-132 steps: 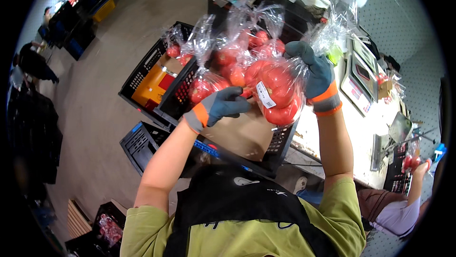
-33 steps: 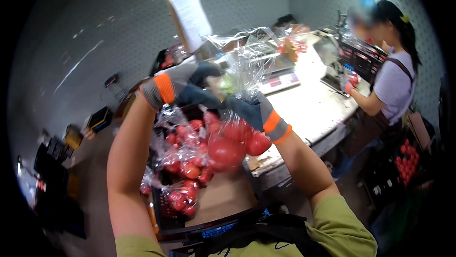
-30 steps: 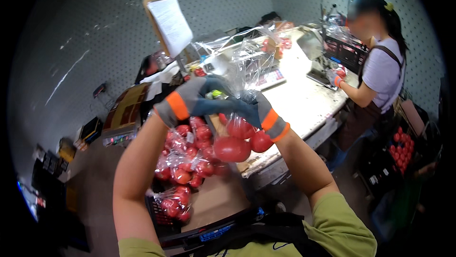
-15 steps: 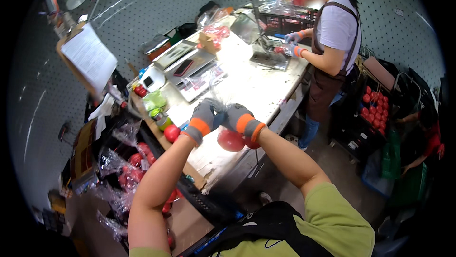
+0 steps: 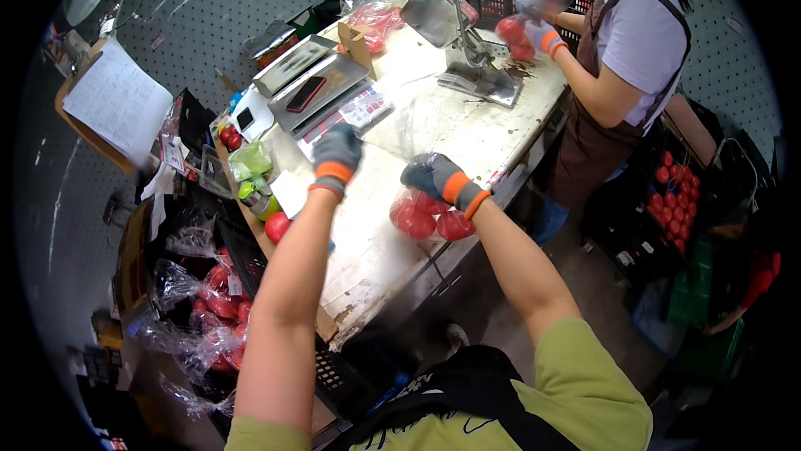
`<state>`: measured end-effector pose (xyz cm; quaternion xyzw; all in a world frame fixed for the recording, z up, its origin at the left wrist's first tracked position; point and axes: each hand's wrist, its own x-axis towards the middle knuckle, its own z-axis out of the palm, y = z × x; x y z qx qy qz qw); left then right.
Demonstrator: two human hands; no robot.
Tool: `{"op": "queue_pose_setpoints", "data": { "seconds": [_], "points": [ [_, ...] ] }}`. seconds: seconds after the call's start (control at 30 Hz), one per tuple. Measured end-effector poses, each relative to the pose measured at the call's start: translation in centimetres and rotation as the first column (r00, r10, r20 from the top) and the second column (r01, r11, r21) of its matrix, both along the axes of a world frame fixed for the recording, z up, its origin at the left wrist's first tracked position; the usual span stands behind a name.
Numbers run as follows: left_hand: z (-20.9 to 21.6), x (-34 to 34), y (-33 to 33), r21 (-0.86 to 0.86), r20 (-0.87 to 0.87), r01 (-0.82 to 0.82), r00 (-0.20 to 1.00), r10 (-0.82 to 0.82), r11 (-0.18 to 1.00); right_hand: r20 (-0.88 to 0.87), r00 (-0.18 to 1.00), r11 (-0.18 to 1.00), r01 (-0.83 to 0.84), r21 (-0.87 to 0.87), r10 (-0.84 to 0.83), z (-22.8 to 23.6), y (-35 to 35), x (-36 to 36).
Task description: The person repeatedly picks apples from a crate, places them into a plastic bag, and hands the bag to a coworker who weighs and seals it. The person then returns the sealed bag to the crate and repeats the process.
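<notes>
My right hand, in a grey and orange glove, is closed round the gathered neck of a clear plastic bag. Red tomatoes hang in the bag below the glove, by the table's near edge, and the loose clear top stands up above it. My left hand, gloved the same way, is apart from the bag, close to a sheet of printed labels. Motion smears its fingers, so whether it holds anything does not show.
A phone lies on a metal tray beside a white scale. A metal bench device stands farther back. At right, a co-worker handles bagged tomatoes. A crate at lower left holds bagged tomatoes; another crate stands right.
My hands were together at the bag's neck; the left has let go and moved left toward the labels. The right keeps the bag. The co-worker has raised a bag off the bench device.
</notes>
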<state>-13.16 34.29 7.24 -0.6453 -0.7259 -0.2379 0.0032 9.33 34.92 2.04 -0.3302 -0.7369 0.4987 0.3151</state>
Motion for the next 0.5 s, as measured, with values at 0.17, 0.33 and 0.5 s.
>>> {"op": "queue_pose_setpoints", "data": {
  "seconds": [0.17,0.33,0.5],
  "points": [
    [1.1,2.7,-0.9,-0.118,0.455,0.528,0.782,-0.427,0.841,-0.071,0.997,0.984,0.014,-0.180,-0.027,-2.1,2.8,0.4],
    [0.1,7.7,0.1,-0.029,0.726,0.601,0.562,-0.396,0.798,-0.171,0.980,0.954,0.043,-0.296,-0.097,-2.8,3.7,0.2],
    [-2.8,7.1,1.5,0.047,0.703,0.409,0.635,-0.321,0.912,0.323,0.920,0.971,0.238,-0.005,-0.223,0.0,3.0,0.2]
  ]
}}
